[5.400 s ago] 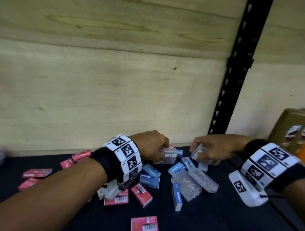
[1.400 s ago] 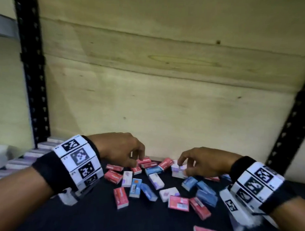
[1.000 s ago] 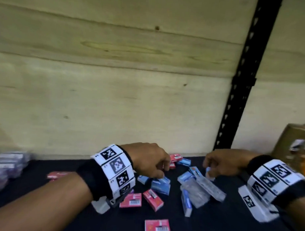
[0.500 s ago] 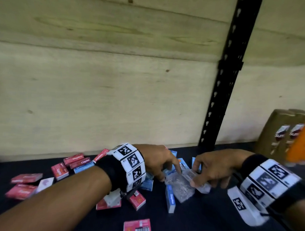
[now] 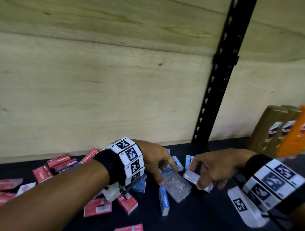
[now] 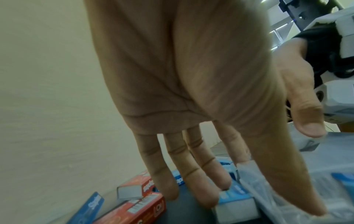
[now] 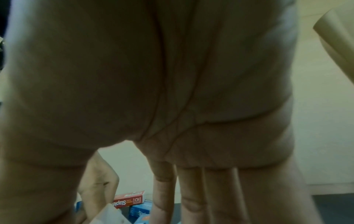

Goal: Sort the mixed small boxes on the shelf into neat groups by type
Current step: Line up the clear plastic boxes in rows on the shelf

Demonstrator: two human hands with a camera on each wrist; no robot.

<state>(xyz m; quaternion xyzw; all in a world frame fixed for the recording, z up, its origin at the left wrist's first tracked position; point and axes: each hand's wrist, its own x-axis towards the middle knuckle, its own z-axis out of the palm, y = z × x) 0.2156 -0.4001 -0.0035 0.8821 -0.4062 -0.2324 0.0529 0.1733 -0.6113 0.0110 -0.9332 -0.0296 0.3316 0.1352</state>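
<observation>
Red staple boxes [image 5: 95, 207] lie scattered left and front on the dark shelf [image 5: 196, 224]. Blue staple boxes [image 5: 164, 200] are mixed in around the middle. My left hand [image 5: 167, 174] reaches with straight fingers [image 6: 203, 186] to the back edge of a clear plastic box [image 5: 177, 185] lying flat. In the left wrist view the blue boxes [image 6: 233, 200] sit under those fingers. My right hand [image 5: 203, 176] pinches a second clear box [image 5: 189, 175] between thumb and fingers, just right of the first. The right wrist view is mostly palm, with a pale box corner [image 7: 113, 212] at the bottom.
A plywood back wall stands close behind. A black slotted upright [image 5: 217, 74] rises behind the right hand. Brown bottles [image 5: 275, 128] and an orange pack [image 5: 296, 136] stand at the far right. More red boxes [image 5: 60, 161] lie along the wall at left.
Both hands have come down onto the two clear boxes in the middle. My right hand now pinches one of them; my left fingers have stretched out to the other.
</observation>
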